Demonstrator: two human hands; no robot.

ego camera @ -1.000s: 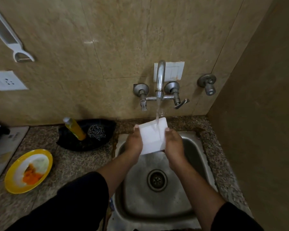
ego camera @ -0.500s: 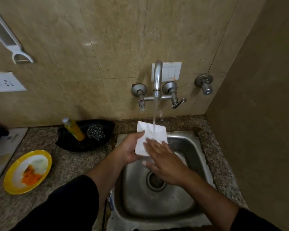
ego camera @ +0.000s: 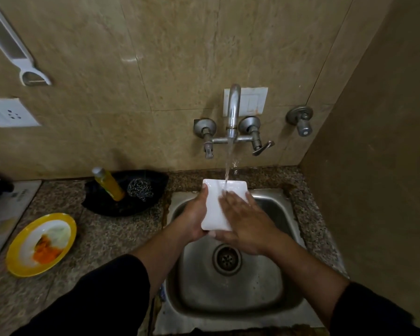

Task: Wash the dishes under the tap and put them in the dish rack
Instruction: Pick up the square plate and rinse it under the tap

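- Midway, left hand (ego camera: 194, 218) grips white square dish (ego camera: 216, 209) under running tap (ego camera: 232, 112); right hand (ego camera: 246, 226) lies flat, rubbing it.
- Left: soiled yellow plate (ego camera: 40, 244) waits on counter (ego camera: 121, 234).

The white square dish (ego camera: 215, 207) is flat and a bit shiny, with round corners. It is held over the sink (ego camera: 230, 289), near the back of it, tipped a little. Water from the tap (ego camera: 233, 112) falls on its far edge. The yellow plate (ego camera: 40, 244) lies flat on the counter, well to the left of the sink, with orange food on it.
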